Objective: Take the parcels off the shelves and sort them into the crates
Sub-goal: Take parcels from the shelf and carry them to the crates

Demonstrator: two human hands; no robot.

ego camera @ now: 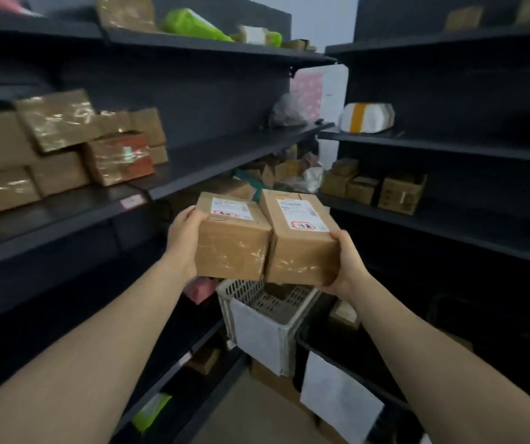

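Where two parcels (232,248) (302,248) touch, two hands (182,241) (348,267) grip.

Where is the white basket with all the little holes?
In the head view, the white crate sits low in the middle, just below the held left box and right box, with a dark crate at its right.

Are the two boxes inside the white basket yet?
No, the left hand grips one box and the right hand the other box, above the white basket.
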